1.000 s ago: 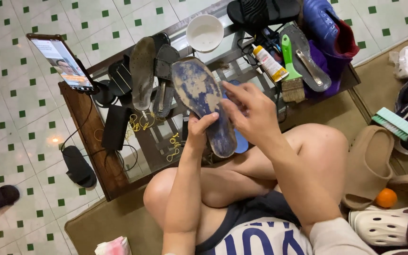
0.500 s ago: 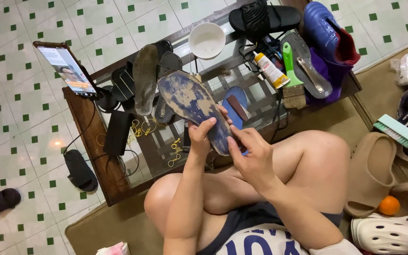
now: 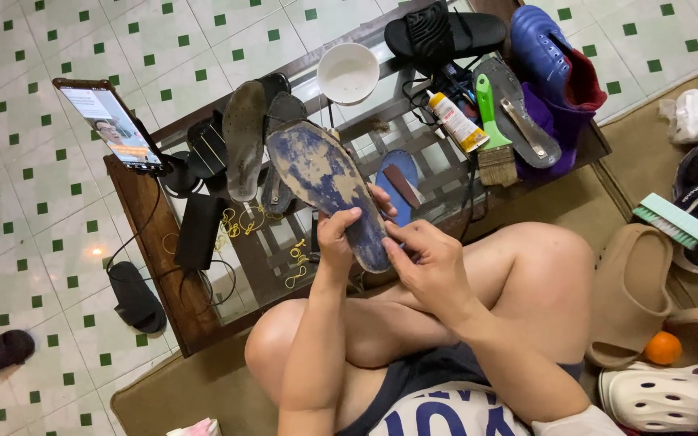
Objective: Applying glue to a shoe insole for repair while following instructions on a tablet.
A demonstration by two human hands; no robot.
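**Worn insole held over cluttered glass table**

Head view: seen from above, seated, knees drawn up before a low glass-topped table on green-dotted white tile. Gripped in both hands, a worn insole, blue and scuffed pale, tilted with its toe end up over the table's near edge. Left hand closed around the insole's lower part, thumb on its face and fingers behind. Right hand pinching the heel end, fingertips pressed on the rim, wrapped narrowly rather than spread.

Laid on the table just behind the insole: two dark soles side by side, a blue oval piece bearing a brown strip, and yellow rubber bands scattered on the glass. Farther back on the table: a white bowl, a black slide sandal, a glue tube, a green-handled brush and a blue clog. Propped at the table's left corner, a lit phone on a stand.

Right of the table, on a brown mat: a tan slide, a green scrub brush, an orange ball and a white clog. Left of the table, on the tile: two dark sandals, well apart.
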